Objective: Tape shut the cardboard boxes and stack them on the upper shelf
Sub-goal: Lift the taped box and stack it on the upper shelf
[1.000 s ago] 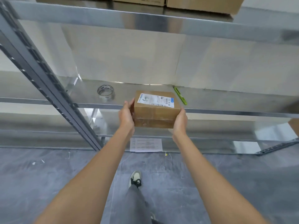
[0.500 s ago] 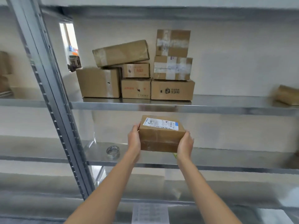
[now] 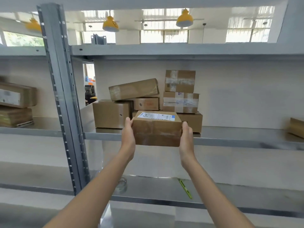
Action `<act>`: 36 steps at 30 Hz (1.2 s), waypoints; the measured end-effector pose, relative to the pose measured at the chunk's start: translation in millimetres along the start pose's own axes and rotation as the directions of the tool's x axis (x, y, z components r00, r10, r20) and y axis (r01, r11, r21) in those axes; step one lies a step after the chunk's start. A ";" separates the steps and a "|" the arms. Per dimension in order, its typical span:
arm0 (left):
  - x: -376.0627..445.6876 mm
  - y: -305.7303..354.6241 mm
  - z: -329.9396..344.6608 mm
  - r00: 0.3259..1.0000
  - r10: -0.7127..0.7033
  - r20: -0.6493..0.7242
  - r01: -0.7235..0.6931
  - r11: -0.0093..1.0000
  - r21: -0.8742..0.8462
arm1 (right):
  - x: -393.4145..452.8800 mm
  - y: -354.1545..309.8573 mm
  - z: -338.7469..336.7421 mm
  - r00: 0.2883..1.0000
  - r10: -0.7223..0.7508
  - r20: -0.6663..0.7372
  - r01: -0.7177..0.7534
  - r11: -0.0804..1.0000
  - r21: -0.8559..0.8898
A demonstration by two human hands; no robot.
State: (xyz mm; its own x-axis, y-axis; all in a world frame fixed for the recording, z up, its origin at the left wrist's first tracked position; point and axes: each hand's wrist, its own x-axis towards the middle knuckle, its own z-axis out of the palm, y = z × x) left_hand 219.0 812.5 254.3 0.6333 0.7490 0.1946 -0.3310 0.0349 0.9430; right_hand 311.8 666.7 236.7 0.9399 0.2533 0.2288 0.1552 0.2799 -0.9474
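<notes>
Small taped box [image 3: 157, 132] looks light and stiff; left hand [image 3: 128, 134] and right hand [image 3: 186, 137] clasp its ends, stack [image 3: 148, 99] at 12 o'clock

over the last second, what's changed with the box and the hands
The labelled box has been lifted from the lower shelf level, by the tape roll, up to the edge of the upper shelf. The left hand and right hand kept the same hold; the stacked boxes stayed put.
</notes>
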 end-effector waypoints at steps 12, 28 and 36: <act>103.3 117.4 -24.5 0.972 0.231 -0.038 -0.230 0.973 0.036 | 71.1 -85.9 101.3 0.925 -0.289 0.246 0.319 0.943 -0.092; 222.0 160.0 14.0 0.924 0.376 0.069 -0.380 0.923 0.056 | 162.9 -132.7 161.9 0.896 -0.439 0.071 0.445 0.885 -0.140; 227.2 127.4 0.3 0.843 0.538 -0.010 -0.539 0.843 -0.011 | 157.5 -116.8 167.1 0.832 -0.549 0.076 0.554 0.822 -0.130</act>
State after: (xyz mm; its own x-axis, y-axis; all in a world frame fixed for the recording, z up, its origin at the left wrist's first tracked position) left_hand 320.9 986.9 418.7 0.3486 0.6564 0.6691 -0.6275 -0.3668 0.6868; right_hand 390.9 828.7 420.8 0.6737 0.1278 0.7278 0.6882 0.2501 -0.6810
